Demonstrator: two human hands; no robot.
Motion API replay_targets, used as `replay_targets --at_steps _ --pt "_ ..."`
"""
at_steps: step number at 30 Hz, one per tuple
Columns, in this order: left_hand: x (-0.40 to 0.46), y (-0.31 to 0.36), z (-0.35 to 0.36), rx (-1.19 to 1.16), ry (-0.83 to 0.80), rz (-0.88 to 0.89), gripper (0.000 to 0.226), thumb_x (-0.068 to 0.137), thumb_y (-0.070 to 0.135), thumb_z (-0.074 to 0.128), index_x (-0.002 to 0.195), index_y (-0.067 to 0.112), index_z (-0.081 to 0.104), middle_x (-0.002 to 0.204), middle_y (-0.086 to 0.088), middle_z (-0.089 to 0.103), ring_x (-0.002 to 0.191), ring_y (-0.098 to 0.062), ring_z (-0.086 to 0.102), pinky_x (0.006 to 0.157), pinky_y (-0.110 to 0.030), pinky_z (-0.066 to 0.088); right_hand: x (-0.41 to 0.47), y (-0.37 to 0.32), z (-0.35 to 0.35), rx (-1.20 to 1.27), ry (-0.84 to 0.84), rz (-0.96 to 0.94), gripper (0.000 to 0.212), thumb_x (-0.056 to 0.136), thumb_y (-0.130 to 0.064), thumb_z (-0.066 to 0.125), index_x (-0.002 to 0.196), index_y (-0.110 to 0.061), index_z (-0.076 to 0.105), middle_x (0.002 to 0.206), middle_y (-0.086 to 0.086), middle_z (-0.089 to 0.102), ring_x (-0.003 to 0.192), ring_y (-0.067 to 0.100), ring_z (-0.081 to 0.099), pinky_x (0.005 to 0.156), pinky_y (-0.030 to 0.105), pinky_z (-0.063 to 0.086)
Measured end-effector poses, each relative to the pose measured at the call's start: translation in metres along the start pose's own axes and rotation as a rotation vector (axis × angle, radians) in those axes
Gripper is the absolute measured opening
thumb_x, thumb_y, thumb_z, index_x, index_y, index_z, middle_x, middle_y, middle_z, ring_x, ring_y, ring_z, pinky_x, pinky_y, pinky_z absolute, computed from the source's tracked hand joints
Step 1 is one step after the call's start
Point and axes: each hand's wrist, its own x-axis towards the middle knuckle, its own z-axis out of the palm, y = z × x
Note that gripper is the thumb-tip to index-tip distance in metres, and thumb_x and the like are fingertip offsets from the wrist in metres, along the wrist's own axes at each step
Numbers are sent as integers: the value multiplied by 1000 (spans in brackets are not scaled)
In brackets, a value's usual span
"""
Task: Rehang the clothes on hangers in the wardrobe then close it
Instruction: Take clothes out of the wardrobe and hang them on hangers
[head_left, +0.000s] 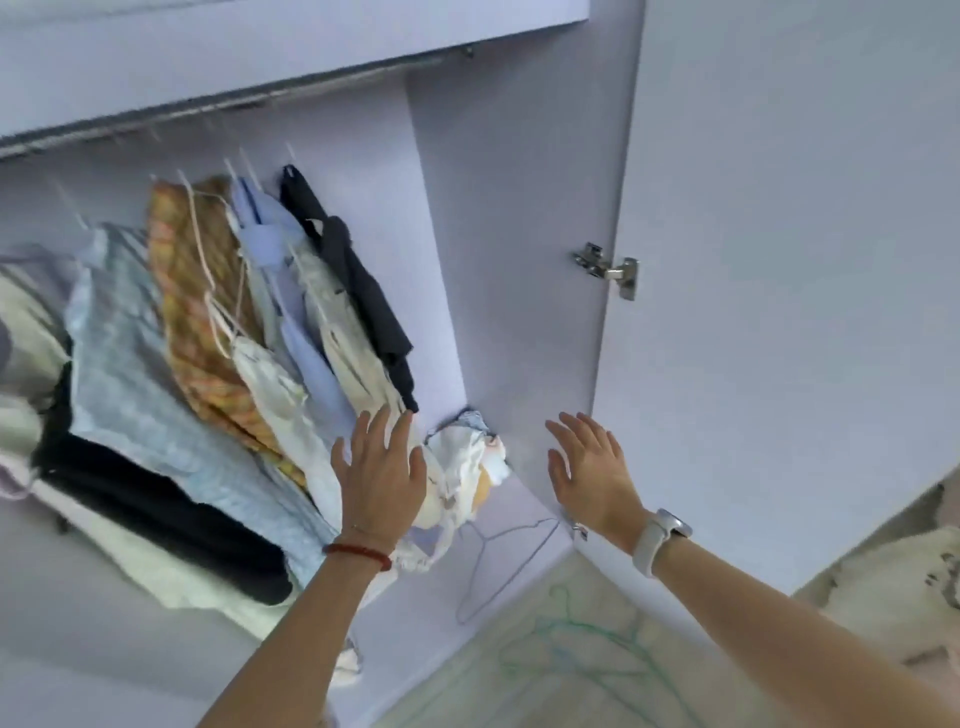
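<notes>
Now | two hands: left hand (382, 470) flat on clothes (291, 322) | right hand (589, 470) spread

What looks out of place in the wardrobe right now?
A crumpled pile of clothes lies in the wardrobe's bottom right corner, unhung, and a bare wire hanger lies on the wardrobe floor instead of on the rail.

Inside the wardrobe (519, 218), hung clothes (270, 312) fill the space left of its side wall, under the rail (208, 111). A crumpled heap (467, 467) lies in the wardrobe's floor corner, a wire hanger (506, 566) before it. The door (779, 260) stands open to the wardrobe's right.
</notes>
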Motion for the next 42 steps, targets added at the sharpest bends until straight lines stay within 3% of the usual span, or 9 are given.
replay_targets --at_steps 6,12,18,22,26,31,36,39,42 --pt "50 -41 -44 11 233 -60 38 90 17 49 127 8 52 139 -13 44 131 -27 39 102 -47 28 108 -88 -6 173 29 -236 38 95 -16 40 131 -10 46 137 9 46 126 26 40 105 35 30" --pt "123 -41 -67 79 340 -75 40 91 19 49 130 12 50 139 -11 44 132 -25 37 98 -44 29 213 -159 -21 344 58 -362 37 97 -20 39 131 -7 46 134 11 47 124 26 42 103 34 34" --pt "174 -48 -51 167 189 -217 54 97 36 27 147 24 12 155 4 13 142 -16 5 110 -44 19 282 -191 -14 282 -55 -382 43 95 -26 42 135 -10 38 130 14 45 113 32 51 91 41 45" --pt "175 -46 -40 106 221 -232 54 97 31 30 147 22 11 155 2 12 143 -16 5 110 -43 21 309 -199 -4 197 -125 -400 48 92 -16 39 138 -7 29 127 18 50 110 39 51 87 42 42" --pt "176 -49 -35 91 218 -246 54 98 29 28 147 22 7 156 0 5 144 -16 -1 111 -42 19 325 -202 0 132 -204 -336 33 95 -20 36 123 -2 40 116 21 56 103 41 53 74 37 39" --pt "176 -50 -34 85 217 -250 55 98 28 28 147 21 5 156 1 6 144 -16 -2 113 -43 19 329 -199 -11 201 -15 -352 27 97 -20 35 109 3 44 103 23 59 90 40 55 65 34 36" --pt "177 -27 -43 86 373 -251 53 90 26 40 141 13 35 148 -7 32 139 -26 25 109 -53 18 317 -169 -35 343 95 -375 27 97 -21 37 109 2 46 82 15 57 69 29 50 59 31 35" --pt "175 -7 -38 7 611 -62 44 84 20 40 125 12 54 128 -8 55 125 -25 43 105 -54 28 295 -126 -37 308 110 -360 26 96 -24 40 108 -2 47 69 4 51 60 23 47 53 29 31" --pt "176 15 -23 -151 614 124 38 85 14 41 119 9 58 120 -8 60 115 -23 51 98 -43 39 261 -73 -28 184 41 -236 25 95 -26 39 110 -8 45 82 10 60 73 31 55 61 33 38"
